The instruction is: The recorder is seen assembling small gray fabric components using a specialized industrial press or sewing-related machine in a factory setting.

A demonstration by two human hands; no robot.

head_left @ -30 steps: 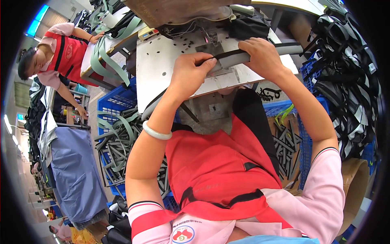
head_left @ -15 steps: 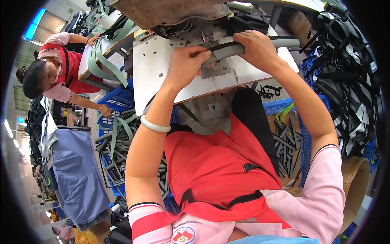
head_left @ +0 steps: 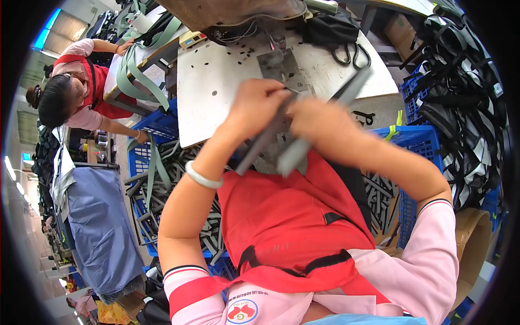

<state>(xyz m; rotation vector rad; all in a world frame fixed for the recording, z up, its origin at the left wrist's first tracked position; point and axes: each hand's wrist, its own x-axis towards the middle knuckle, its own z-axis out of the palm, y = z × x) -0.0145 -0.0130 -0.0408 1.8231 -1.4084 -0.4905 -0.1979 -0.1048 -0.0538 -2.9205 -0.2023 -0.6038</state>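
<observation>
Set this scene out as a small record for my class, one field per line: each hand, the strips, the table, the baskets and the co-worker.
Left hand: closed on a dark strip
Right hand: motion-blurred, gripping a grey strip
Strips: both slant, lower ends toward the wearer; whether they are joined cannot be told
Table: white, with small dark bits scattered on it
Left basket: blue, holding many loose strips
Right basket: blue, beside more loose strips
Co-worker: left of the table, one hand at a green strap
</observation>
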